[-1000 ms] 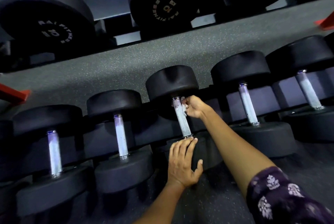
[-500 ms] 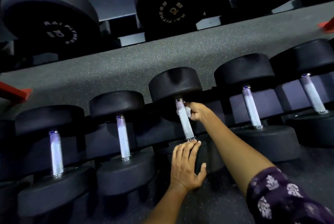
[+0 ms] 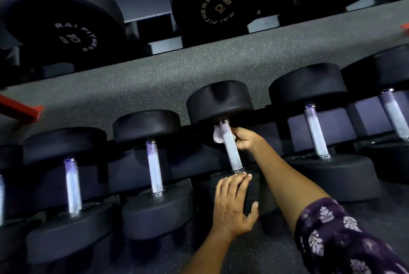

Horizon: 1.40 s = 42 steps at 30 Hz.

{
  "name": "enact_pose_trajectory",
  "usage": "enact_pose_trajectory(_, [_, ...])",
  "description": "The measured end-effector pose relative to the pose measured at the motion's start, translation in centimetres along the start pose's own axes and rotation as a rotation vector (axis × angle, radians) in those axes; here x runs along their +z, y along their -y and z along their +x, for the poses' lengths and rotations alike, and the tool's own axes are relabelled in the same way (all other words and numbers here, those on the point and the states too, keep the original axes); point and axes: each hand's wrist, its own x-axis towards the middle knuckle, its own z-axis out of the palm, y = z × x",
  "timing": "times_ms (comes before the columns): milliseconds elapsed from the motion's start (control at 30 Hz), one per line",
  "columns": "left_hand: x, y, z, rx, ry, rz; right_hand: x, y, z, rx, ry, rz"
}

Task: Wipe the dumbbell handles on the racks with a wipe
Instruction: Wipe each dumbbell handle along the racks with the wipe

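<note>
Right hand [image 3: 244, 141] is curled round the centre-frame dumbbell handle [image 3: 231, 149], wipe [image 3: 218, 136] pinched at its upper end. Left hand [image 3: 233, 203] is laid flat, fingers straight, on the near weight head [image 3: 254, 187]. Risk: wipe could be dropped behind the handle if grip loosens. Right arm is stretched from lower right.

We saw dim light, a grey speckled rubber floor [image 3: 199, 67] and a red bar [image 3: 20, 108] (far left edge).
</note>
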Motion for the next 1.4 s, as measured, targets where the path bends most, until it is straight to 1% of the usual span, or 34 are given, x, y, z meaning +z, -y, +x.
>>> enact_pose_trajectory(100, [0.1, 0.0, -0.1, -0.003, 0.006, 0.002, -0.2, 0.0, -0.1, -0.027, 0.003, 0.012])
enact_pose_trajectory(233, [0.2, 0.1, 0.0, -0.009, 0.008, 0.002, -1.6, 1.0, -0.2, -0.132, -0.083, 0.051])
enact_pose_trajectory(300, [0.0, 0.1, 0.0, -0.010, 0.008, -0.004, -1.7, 1.0, -1.0, -0.215, -0.144, -0.048])
enact_pose_trajectory(367, [0.0, 0.0, 0.1, -0.009, 0.005, -0.001, -2.0, 0.6, -2.0, -0.282, -0.223, -0.209])
enact_pose_trajectory(467, [-0.1, 0.0, 0.1, -0.013, 0.009, -0.002, -1.8, 0.6, -2.5, -0.338, -0.265, -0.396])
enact_pose_trajectory(567, [0.0, 0.0, 0.2, -0.016, 0.004, 0.005, -0.6, 1.1, -1.8, -0.457, -0.366, -0.459])
enact_pose_trajectory(633, [0.0, 0.0, 0.1, -0.016, -0.002, 0.004, -0.8, 0.3, -1.3, -0.532, -0.430, -0.530])
enact_pose_trajectory(733, [0.0, 0.0, 0.1, -0.012, -0.003, 0.004, -1.8, -0.7, -1.5, -0.550, -0.473, -0.620])
enact_pose_trajectory(800, [0.1, 0.1, 0.2, -0.012, -0.006, 0.004, -1.2, -0.6, -1.9, -0.581, -0.486, -0.588])
enact_pose_trajectory(833, [0.1, 0.0, 0.1, -0.011, -0.005, 0.001, -0.6, -0.6, -2.3, -0.640, -0.516, -0.601])
enact_pose_trajectory(900, [0.2, 0.0, 0.0, -0.012, -0.007, -0.005, 0.8, -1.3, -3.1, -0.777, -0.584, -0.711])
enact_pose_trajectory(1000, [0.1, 0.1, 0.0, -0.011, -0.003, -0.014, 1.7, -2.9, -3.8, -0.950, -0.587, -0.893])
enact_pose_trajectory(1033, [0.1, 0.1, 0.1, -0.010, -0.005, -0.010, 1.8, -3.0, -3.7, -0.975, -0.598, -0.911])
enact_pose_trajectory(1067, [0.1, 0.1, 0.2, -0.010, -0.004, -0.005, 1.7, -2.6, -3.6, -0.952, -0.633, -0.880])
enact_pose_trajectory(1133, [0.1, -0.1, 0.1, -0.014, -0.002, -0.009, 1.6, -1.8, -3.4, -0.823, -0.716, -0.703])
enact_pose_trajectory(1167, [0.0, -0.2, 0.1, -0.018, -0.005, -0.015, 1.6, -1.7, -3.3, -0.774, -0.731, -0.649])
enact_pose_trajectory(1200, [-0.1, -0.2, 0.1, -0.021, -0.005, -0.022, 1.5, -1.8, -3.2, -0.771, -0.722, -0.650])
enact_pose_trajectory(1300, [-0.1, 0.1, 0.1, -0.009, -0.002, -0.016, 2.0, -2.6, -3.6, -0.877, -0.645, -0.801])
enact_pose_trajectory(1333, [0.0, 0.1, 0.1, -0.007, -0.001, -0.011, 1.9, -2.6, -3.5, -0.886, -0.646, -0.805])
enact_pose_trajectory(1400, [0.1, 0.1, 0.1, -0.004, -0.005, -0.008, 2.1, -2.3, -3.5, -0.822, -0.715, -0.713])
